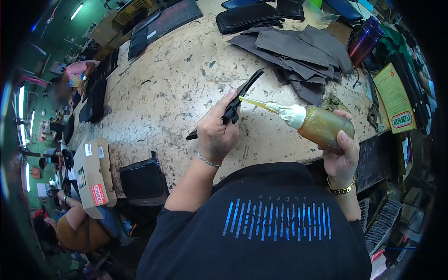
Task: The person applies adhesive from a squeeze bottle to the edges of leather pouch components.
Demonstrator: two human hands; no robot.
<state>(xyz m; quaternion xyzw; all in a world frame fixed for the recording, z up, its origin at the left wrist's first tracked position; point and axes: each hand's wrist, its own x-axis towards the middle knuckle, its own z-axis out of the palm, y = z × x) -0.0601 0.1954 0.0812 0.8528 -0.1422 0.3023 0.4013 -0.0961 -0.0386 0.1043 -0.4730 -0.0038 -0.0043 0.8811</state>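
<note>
My left hand (218,133) is closed around a folded black wallet-like piece (247,88), which sticks out above and below the fingers. My right hand (343,151) grips a squeeze bottle (326,129) of amber, glue-like liquid, tilted on its side. Its white cap (293,115) carries a long yellowish nozzle (258,103), whose tip is right at the black piece beside my left fingers. Both hands are above the scuffed worktable (172,88).
Dark grey sheets (298,49) are heaped at the back right, near stacked black pieces (247,18) and a purple bottle (366,42). A black pouch (142,179) and a cardboard box (95,172) lie at left. Two people (84,228) sit along the left side.
</note>
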